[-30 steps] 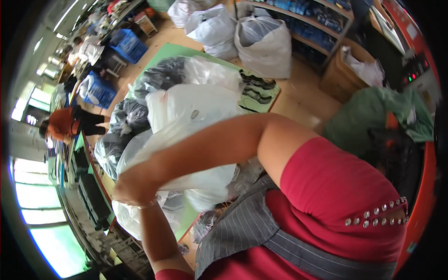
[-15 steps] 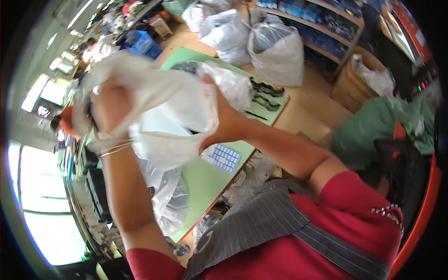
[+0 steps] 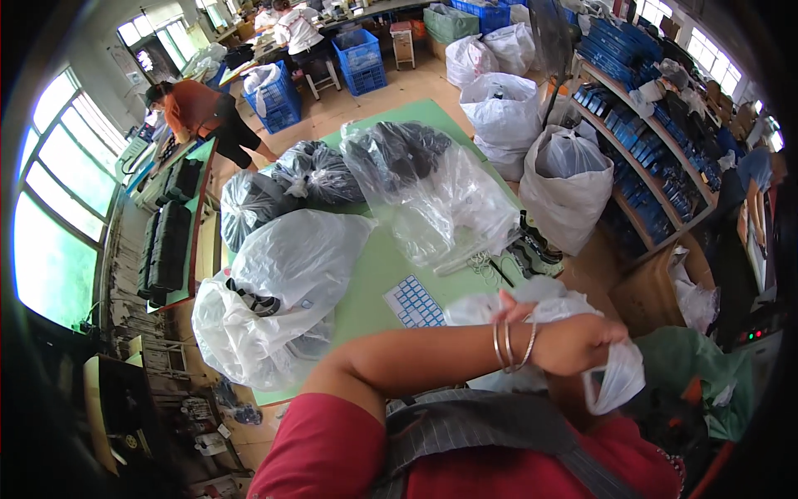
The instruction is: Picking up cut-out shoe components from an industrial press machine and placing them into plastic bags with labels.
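Observation:
My left arm crosses in front of me to the right. The left hand (image 3: 575,343), with bangles at its wrist, is closed on a white plastic bag (image 3: 622,378); a loop of its film sticks out past the fist. Behind the left wrist, fingers of my right hand (image 3: 514,309) show against the same bag, apparently gripping it; the palm is hidden. The bag's body bulges on both sides of my wrist at the table's near right edge. Just left of it, a sheet of blue-bordered labels (image 3: 414,302) lies on the green table (image 3: 366,287).
Clear bags with dark contents (image 3: 320,170) and a large whitish bag (image 3: 287,266) cover the table's left and far parts. Patterned dark pieces (image 3: 532,249) lie at its right corner. Beyond stand white sacks (image 3: 568,187), a blue-filled rack (image 3: 640,150) and a bending co-worker (image 3: 195,112).
My view has swung, showing more room. Both hands have moved from over the table to its near right edge with the white bag; my left arm now crosses over the right.

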